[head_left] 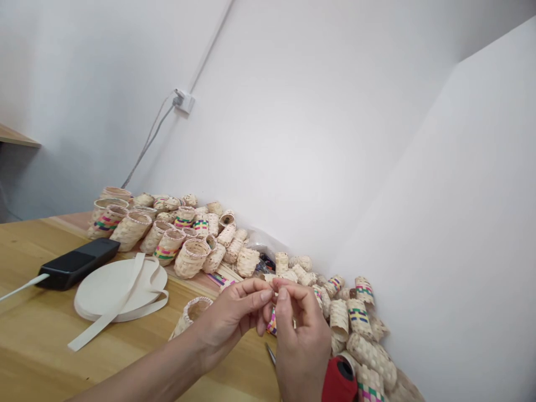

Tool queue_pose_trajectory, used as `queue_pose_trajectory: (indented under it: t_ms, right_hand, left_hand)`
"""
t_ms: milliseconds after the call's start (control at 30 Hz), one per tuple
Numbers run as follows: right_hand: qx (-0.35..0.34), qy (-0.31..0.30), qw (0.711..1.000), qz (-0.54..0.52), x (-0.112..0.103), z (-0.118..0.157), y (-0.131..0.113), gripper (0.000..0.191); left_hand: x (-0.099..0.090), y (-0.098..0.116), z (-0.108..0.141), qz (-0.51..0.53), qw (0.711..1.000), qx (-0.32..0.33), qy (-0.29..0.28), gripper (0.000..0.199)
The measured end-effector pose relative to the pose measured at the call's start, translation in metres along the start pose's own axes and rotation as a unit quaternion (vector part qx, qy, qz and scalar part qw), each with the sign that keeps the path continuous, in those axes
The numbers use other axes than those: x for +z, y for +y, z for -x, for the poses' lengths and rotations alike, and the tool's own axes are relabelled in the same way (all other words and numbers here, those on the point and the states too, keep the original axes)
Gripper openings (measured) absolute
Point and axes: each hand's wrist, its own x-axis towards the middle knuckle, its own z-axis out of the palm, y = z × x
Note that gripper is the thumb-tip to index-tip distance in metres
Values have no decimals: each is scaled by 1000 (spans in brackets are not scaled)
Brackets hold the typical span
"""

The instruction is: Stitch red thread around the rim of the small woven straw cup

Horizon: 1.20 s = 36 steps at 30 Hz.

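Observation:
My left hand [240, 310] and my right hand [299, 329] meet above the table, thumbs and fingers pinched together tip to tip. Whatever sits between the fingertips is too small to make out. Just left of my left hand stands a small woven basket [196, 308] with a laced rim, partly hidden by my forearm. A patch of coloured weave [272, 322] shows below the fingers, mostly covered. Beside my right hand lies a pointed metal tool [271, 353], its other end hidden. A red object with a dark round opening [340, 379] is at my right wrist.
Many small woven baskets [191, 258] crowd the back and right of the wooden table [37, 357], against the white wall. On the left are a roll of cream ribbon [109, 290] and a black device [77, 263] with a white cable. Cords hang from a wall socket [184, 102].

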Motion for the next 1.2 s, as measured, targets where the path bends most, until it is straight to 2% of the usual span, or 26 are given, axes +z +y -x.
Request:
queue_pose_trajectory:
  t_ms: [800,1200]
  right_hand:
    - [-12,-9,1000,2,-2,-1,2,23]
    - [-37,-60,997,35,-7,-6,11,20]
  left_hand:
    - [1,-3,-1,4,1000,8,-12,24]
    - [-3,-4,-1,-14,1000,10,-8,28]
